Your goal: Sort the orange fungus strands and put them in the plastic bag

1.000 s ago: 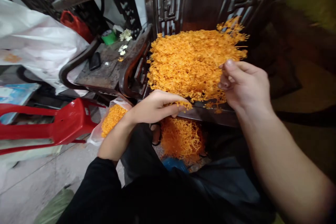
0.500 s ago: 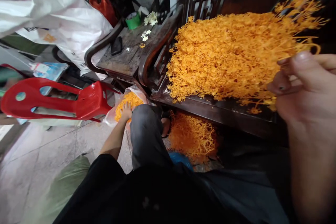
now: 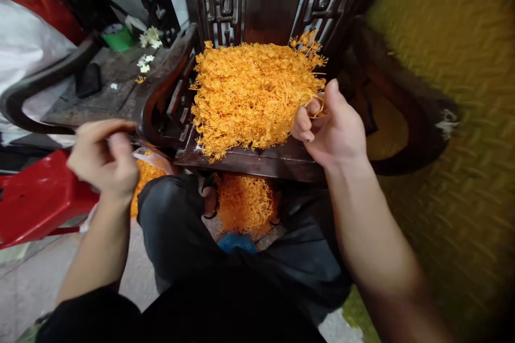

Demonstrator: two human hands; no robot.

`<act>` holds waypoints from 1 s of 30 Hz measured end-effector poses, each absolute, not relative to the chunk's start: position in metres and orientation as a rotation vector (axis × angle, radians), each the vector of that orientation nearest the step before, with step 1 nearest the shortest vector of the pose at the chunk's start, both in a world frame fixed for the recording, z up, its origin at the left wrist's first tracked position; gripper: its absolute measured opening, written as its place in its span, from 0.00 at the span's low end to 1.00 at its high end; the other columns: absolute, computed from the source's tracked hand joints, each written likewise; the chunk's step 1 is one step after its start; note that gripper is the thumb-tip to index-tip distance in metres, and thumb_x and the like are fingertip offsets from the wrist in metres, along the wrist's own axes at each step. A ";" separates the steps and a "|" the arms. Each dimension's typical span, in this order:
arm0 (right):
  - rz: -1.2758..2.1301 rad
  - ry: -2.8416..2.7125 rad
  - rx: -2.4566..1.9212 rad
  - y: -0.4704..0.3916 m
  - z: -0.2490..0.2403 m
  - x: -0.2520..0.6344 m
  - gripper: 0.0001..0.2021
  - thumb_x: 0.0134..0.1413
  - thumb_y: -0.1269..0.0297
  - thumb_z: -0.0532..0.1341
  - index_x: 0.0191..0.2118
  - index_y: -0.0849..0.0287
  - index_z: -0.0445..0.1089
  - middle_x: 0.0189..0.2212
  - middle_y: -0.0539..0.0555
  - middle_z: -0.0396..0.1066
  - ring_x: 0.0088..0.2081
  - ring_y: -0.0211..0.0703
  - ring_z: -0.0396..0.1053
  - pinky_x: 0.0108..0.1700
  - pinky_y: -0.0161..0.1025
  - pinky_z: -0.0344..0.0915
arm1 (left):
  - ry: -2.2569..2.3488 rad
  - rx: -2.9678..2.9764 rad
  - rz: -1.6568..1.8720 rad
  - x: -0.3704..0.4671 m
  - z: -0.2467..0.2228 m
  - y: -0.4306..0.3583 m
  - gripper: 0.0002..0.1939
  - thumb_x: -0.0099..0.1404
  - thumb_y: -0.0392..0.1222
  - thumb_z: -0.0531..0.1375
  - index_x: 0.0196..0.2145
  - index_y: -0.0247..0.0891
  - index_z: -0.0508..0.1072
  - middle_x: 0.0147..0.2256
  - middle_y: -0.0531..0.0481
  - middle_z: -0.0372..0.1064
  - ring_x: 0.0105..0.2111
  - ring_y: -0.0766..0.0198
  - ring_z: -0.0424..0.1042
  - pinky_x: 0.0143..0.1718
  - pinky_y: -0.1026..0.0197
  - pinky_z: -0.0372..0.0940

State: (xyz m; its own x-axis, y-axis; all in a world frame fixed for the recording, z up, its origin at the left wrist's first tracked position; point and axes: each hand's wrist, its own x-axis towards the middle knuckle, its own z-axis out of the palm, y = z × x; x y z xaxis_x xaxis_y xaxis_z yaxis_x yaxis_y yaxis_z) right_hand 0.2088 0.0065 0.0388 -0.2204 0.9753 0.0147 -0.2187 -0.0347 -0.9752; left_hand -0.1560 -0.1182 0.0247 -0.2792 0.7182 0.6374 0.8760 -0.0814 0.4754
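A thick heap of orange, thread-like stems [image 3: 249, 96] lies on the seat of a dark carved wooden chair [image 3: 257, 163]. My right hand [image 3: 325, 123] is at the heap's right edge, its fingers curled round a thin orange stem. My left hand [image 3: 107, 155] is raised in front of the left armrest, slightly blurred, with fingers curled; what they hold, if anything, is hidden. Behind and below it, a clear plastic bag [image 3: 156, 161] holds orange pieces [image 3: 147, 174]. More orange stems [image 3: 245, 203] lie beneath the seat edge, between my legs, above something blue [image 3: 237, 242].
A red plastic chair [image 3: 44, 198] stands at the left. On a wooden side surface [image 3: 112, 83] are green tape [image 3: 117, 36], a dark phone-like object [image 3: 88, 80] and white flowers [image 3: 151, 37]. White [image 3: 28, 43] and red bags [image 3: 48, 5] are at the upper left.
The view has swung right. My left hand has left the bag of orange pieces and risen, its fingers now curled. My right hand stays at the heap's right edge with the stem.
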 end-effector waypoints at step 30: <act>1.426 -1.433 -1.036 0.010 0.003 0.197 0.22 0.35 0.51 0.81 0.36 0.58 0.82 0.31 0.53 0.79 0.31 0.41 0.72 0.34 0.39 0.71 | -2.311 -3.081 -2.054 -0.014 0.015 0.004 0.24 0.58 0.50 0.74 0.44 0.35 0.71 0.29 0.50 0.76 0.28 0.68 0.74 0.31 0.65 0.66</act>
